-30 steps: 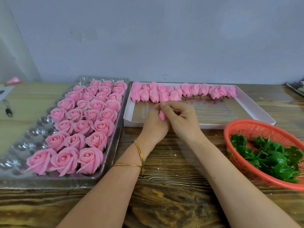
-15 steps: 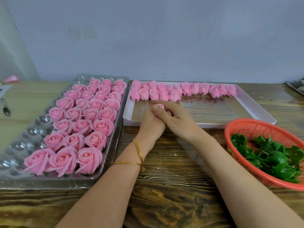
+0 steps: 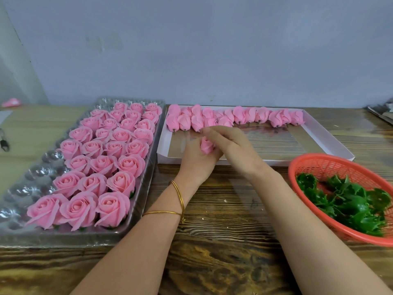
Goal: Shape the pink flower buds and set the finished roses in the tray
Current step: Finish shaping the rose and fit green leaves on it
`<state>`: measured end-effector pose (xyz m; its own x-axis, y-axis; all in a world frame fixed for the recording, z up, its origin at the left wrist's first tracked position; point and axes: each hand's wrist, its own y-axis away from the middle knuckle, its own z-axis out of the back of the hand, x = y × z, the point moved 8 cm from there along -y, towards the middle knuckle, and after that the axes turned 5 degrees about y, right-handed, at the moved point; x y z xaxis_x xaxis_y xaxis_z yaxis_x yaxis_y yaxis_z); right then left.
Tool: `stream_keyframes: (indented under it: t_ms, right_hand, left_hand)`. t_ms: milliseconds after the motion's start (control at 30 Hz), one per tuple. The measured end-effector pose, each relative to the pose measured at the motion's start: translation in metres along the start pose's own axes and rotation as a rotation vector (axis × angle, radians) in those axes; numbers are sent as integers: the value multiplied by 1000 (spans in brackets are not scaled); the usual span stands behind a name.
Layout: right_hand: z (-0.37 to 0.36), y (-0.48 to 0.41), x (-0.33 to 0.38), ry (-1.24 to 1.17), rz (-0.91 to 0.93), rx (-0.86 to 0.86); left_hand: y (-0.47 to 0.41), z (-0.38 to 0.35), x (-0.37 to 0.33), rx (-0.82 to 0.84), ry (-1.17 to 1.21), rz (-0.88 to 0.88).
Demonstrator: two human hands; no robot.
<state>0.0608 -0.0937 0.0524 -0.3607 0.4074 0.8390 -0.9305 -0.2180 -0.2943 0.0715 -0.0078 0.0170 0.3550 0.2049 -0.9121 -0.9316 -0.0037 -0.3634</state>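
At the near edge: dark-grained wooden table [image 3: 223, 211], both my forearms over it, two thin gold bangles [image 3: 179, 198] on the left wrist. Left hand [image 3: 197, 162] curled round one pink bud [image 3: 206, 145], held just above the front wall of the white box [image 3: 331, 146]. Right hand [image 3: 236, 150]: fingertips pinch the bud's upper petals. Right side: orange mesh basket [image 3: 319, 165] holding jagged green calyxes [image 3: 350, 207]. Left side: clear dimpled plastic tray [image 3: 25, 182], open roses [image 3: 112, 207] seated along its right side. Farther back: closed buds [image 3: 240, 114] lie in a row against the box's far wall.
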Motion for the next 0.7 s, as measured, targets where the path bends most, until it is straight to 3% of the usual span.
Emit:
stream_keyframes:
  t_ms: [167,400,633,700]
  right_hand:
    - [-6,-7,-8,56,-61,-167]
    - [-16,-13,-5,231,0,-141]
    - [-21,-10,-1,320,100,-146]
    - [-20,-10,-4,285,99,-148]
  left_hand:
    - [-3,-8,8,44,-127,7]
    - [-3,-1,3,-26,-301,-32]
    - [1,4,-3,-122,-320,-55]
    - [-1,3,0,-93,-219,-11]
